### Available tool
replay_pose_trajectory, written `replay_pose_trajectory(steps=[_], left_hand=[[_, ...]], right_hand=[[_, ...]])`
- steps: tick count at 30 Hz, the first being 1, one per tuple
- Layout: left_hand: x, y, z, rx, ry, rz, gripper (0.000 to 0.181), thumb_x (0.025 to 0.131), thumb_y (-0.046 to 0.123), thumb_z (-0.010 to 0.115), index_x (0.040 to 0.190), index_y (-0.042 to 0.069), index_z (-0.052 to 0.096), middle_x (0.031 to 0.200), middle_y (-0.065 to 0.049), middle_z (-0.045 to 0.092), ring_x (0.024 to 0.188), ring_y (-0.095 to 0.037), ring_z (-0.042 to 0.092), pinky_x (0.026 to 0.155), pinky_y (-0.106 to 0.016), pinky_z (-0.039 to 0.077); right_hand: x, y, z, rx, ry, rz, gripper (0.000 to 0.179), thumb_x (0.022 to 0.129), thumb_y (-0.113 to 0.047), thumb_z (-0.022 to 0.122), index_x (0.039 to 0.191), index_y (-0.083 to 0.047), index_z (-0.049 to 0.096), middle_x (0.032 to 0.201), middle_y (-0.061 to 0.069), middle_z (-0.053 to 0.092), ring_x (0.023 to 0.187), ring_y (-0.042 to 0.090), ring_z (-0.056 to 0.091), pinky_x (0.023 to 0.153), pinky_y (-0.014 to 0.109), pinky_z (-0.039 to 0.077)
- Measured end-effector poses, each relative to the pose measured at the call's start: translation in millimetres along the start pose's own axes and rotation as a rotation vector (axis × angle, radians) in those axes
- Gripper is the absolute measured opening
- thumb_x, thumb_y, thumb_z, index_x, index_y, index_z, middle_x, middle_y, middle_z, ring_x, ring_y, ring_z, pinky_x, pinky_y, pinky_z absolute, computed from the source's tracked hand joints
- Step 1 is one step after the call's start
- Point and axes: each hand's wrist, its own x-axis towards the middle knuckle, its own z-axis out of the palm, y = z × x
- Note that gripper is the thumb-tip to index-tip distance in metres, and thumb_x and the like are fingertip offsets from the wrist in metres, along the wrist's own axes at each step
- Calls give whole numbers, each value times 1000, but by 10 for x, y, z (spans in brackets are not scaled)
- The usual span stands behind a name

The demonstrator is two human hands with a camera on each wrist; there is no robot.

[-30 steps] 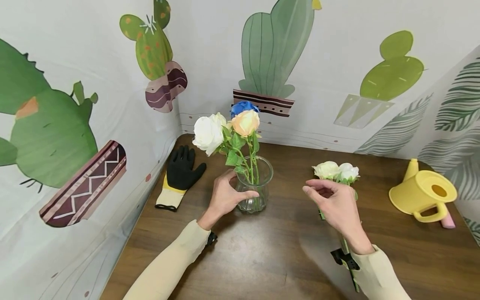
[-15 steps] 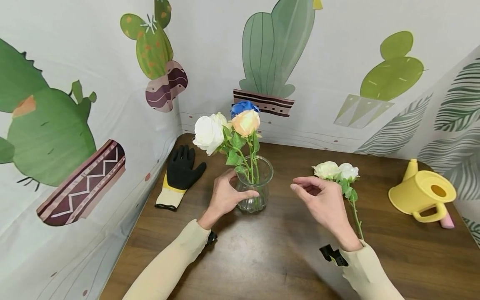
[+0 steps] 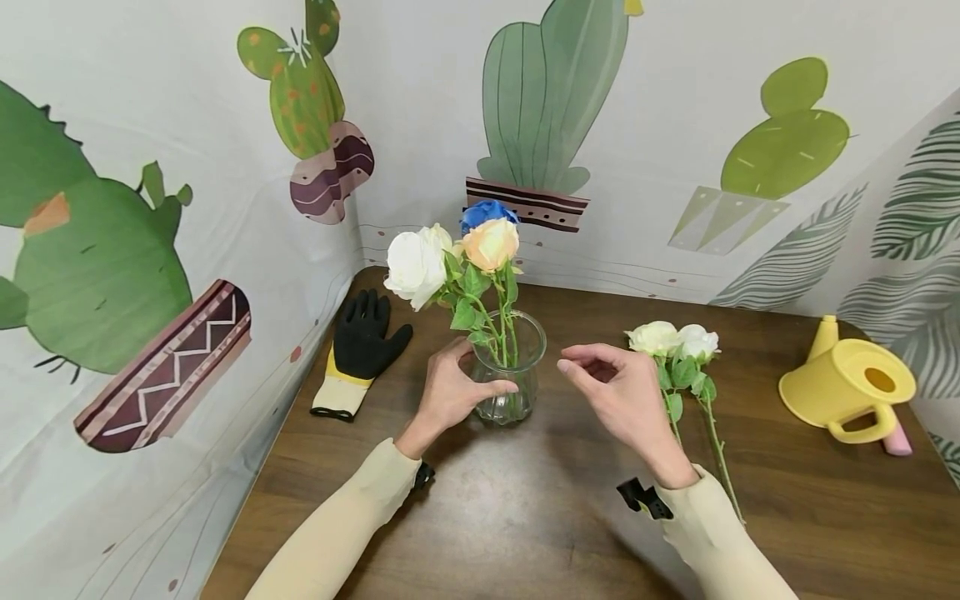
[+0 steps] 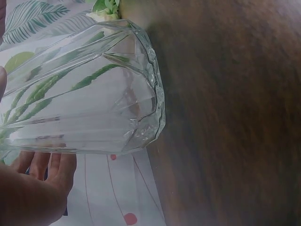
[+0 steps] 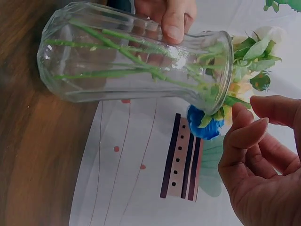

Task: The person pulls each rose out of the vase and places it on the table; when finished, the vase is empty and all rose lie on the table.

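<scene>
My left hand [image 3: 450, 387] grips a clear glass vase [image 3: 527, 385] from its left side, thumb across the front. The vase stands upright on the table. Green stems show through its glass [image 4: 103, 108]. From it rise a white rose [image 3: 415, 268], a peach rose [image 3: 491, 246] and a blue rose [image 3: 487, 216]. Just right of the vase, apart from it, hovers my right hand [image 3: 626, 400]. Its fingers are loosely bent; the right wrist view shows nothing held in this hand [image 5: 263, 160]. Beyond it lie a cream rose [image 3: 652, 339] and a white rose [image 3: 697, 343], their stems partly hidden by my arm.
A black work glove [image 3: 365, 343] with a yellow and cream cuff lies at the left. At the right stands a yellow watering can [image 3: 840, 392], with a pink object [image 3: 896, 438] partly behind it. Cactus-printed cloth borders the wooden table [image 3: 517, 525] at the back and left.
My right hand has moved left, away from the two lying roses and towards the vase, uncovering more of their stems. The left hand and the vase have stayed in place.
</scene>
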Motion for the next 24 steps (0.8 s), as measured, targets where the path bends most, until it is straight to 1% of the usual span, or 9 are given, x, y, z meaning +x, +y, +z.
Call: replay_pose_trajectory(steps=[7, 11, 16, 19, 24], left_hand=[[0, -7, 1, -16, 1, 16, 69, 70, 32, 106, 130, 13, 77, 126, -10, 81, 119, -30, 77, 102, -56, 62], [-2, -8, -2, -25, -4, 21, 70, 70, 30, 106, 131, 13, 77, 127, -11, 80, 119, -31, 77, 102, -56, 62], [2, -2, -2, -29, -7, 18, 69, 70, 29, 106, 131, 13, 77, 127, -11, 80, 120, -31, 77, 103, -55, 62], [4, 6, -4, -33, -8, 17, 69, 70, 28, 106, 131, 13, 77, 127, -11, 80, 120, -31, 76, 103, -55, 62], [5, 11, -7, -18, -7, 23, 70, 70, 29, 106, 132, 13, 77, 127, -9, 80, 121, -29, 76, 103, -53, 62]], right_hand=[[72, -33, 83, 36, -19, -4, 13, 99, -14, 82, 109, -6, 86, 91, 12, 82, 72, -2, 67, 67, 14, 54], [141, -46, 126, 62, -10, -8, 14, 98, -13, 82, 109, -5, 85, 91, 14, 82, 72, -1, 67, 67, 14, 54], [246, -100, 171, 78, 6, -45, 14, 98, -11, 82, 110, -4, 85, 92, 15, 82, 73, -2, 67, 67, 13, 54], [330, -143, 188, 61, 10, -71, 15, 97, -10, 82, 110, -3, 85, 92, 15, 83, 72, -2, 67, 67, 13, 54], [522, -196, 216, 3, 5, -97, 15, 97, -11, 83, 110, -5, 85, 93, 13, 84, 72, -1, 67, 65, 12, 53]])
